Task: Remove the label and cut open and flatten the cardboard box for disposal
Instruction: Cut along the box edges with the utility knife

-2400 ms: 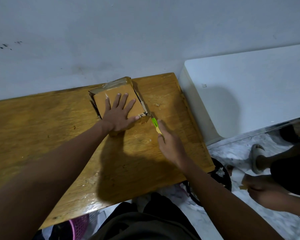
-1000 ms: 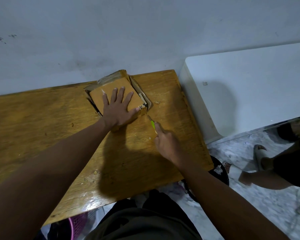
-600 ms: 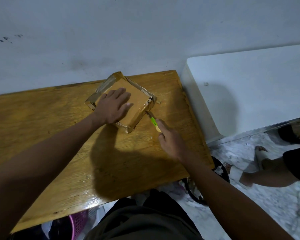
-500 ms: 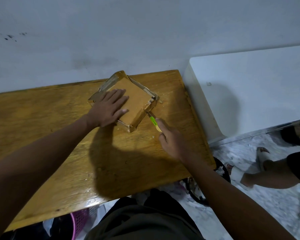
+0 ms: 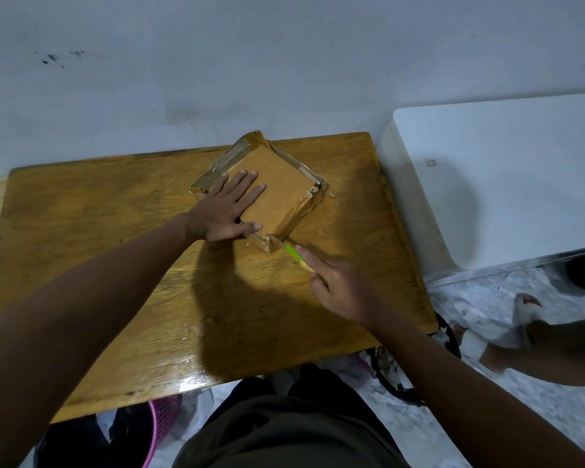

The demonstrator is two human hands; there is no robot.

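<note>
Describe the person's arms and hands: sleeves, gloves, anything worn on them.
Both forearms are bare as far as the frame shows; no sleeves visible. The left hand and right hand wear no gloves. No rings, watch or bracelets can be seen.

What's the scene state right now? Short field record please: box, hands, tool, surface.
box: cardboard box, taped, lying flat on the table, turned corner-on to the person
left hand: left hand pressed flat on the box top, fingers spread
right hand: right hand in a closed grip on the cutter
tool: green-handled cutter, tip at the box's near corner
surface: wooden table
label: small printed scrap near the box's right corner
</note>
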